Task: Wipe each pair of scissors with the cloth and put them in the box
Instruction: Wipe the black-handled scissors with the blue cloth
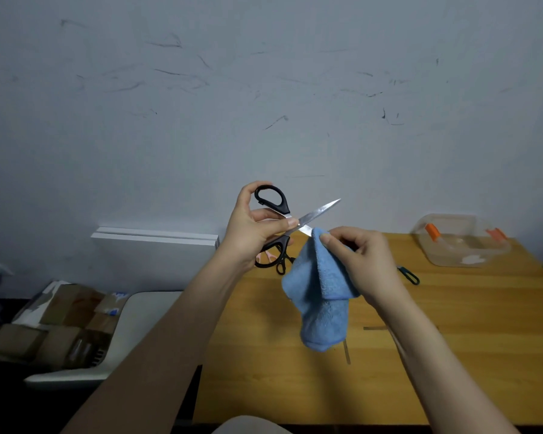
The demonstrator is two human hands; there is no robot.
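Note:
My left hand [254,228] grips black-handled scissors [282,208] by the handles, raised above the wooden table [452,324], blades spread apart. One blade points up and right; the other disappears into a blue cloth [322,296]. My right hand [361,258] pinches the cloth around that lower blade, and the rest of the cloth hangs down. A clear plastic box [461,242] with orange clips stands at the table's far right. More scissors lie on the table behind my hands: a pink-handled pair [265,256], a black-handled pair [282,266] and a dark teal handle [408,275].
White boards [157,238] lean against the wall left of the table. A white chair [129,324] at the left carries cardboard boxes [60,327]. The scuffed grey wall stands right behind the table. Dark tape marks [347,352] are on the tabletop.

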